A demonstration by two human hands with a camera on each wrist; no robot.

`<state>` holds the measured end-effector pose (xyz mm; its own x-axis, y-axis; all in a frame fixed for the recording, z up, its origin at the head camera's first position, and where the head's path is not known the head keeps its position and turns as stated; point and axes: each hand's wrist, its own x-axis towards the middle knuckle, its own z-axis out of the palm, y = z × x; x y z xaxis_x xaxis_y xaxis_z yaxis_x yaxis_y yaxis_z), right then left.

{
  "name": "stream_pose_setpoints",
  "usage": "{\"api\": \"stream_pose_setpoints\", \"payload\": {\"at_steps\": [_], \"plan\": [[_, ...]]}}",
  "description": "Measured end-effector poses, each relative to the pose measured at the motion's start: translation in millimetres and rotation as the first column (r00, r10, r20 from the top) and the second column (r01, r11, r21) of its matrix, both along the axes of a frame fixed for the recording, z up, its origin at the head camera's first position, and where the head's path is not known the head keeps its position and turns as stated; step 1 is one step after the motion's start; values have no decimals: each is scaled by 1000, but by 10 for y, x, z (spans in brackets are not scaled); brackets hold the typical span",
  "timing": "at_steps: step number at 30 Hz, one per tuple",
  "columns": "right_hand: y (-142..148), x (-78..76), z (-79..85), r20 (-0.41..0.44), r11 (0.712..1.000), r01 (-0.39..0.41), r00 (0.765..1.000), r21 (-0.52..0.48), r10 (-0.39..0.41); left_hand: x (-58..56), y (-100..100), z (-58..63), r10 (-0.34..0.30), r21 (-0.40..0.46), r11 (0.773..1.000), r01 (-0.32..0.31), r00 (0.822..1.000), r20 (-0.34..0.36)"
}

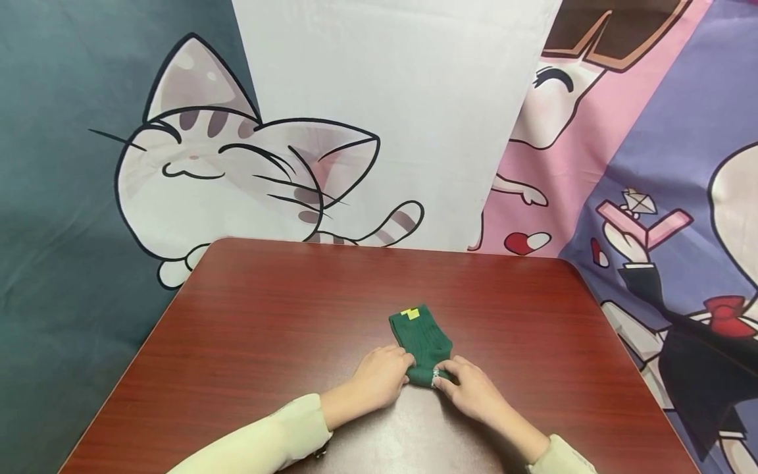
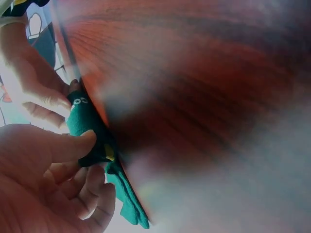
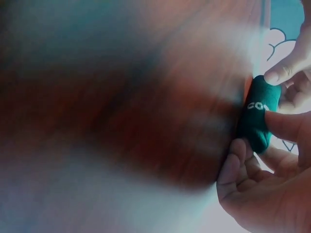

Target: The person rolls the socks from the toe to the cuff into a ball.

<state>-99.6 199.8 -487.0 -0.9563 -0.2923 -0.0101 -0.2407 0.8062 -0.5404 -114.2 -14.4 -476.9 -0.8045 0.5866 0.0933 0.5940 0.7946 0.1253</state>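
A pair of dark green ribbed socks lies on the table, its near end rolled into a tight bundle. Yellow patches mark the flat far end. My left hand pinches the left end of the roll, thumb on the near side. At the other end, my right hand grips the roll between thumb and fingers beside white lettering. In the left wrist view the flat part trails from the roll. The right wrist view shows the lettered face of the roll between both hands.
The reddish-brown wooden table has rounded far corners. Behind it hangs a backdrop with a cartoon cat on the left and cartoon figures on the right. Pale sleeves cover both forearms.
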Motion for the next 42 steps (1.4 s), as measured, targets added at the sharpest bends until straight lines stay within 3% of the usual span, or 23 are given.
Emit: {"api": "stream_pose_setpoints", "payload": {"at_steps": [6, 14, 25, 31, 36, 42], "plan": [[23, 20, 18, 8, 999, -44, 999, -12, 44, -5, -22, -17, -13, 92, 996, 7, 998, 62], [3, 37, 53, 27, 998, -61, 998, 2, 61, 14, -20, 22, -31, 48, 998, 26, 994, 105], [-2, 43, 83, 134, 997, -76, 988, -29, 79, 92, -12, 22, -71, -32, 997, 71, 997, -2], [41, 50, 76, 129, 993, -114, 985, -36, 118, 92, 14, 3, -71, -60, 996, 69, 997, -18], [80, 71, 66, 97, 986, -167, 981, -11, 168, 62, 15, 12, -57, -36, 998, 58, 998, 35], [83, 82, 67, 81, 987, -161, 983, -17, 162, 9, 7, 85, -8, 3, 1000, 7, 978, 210]]}}
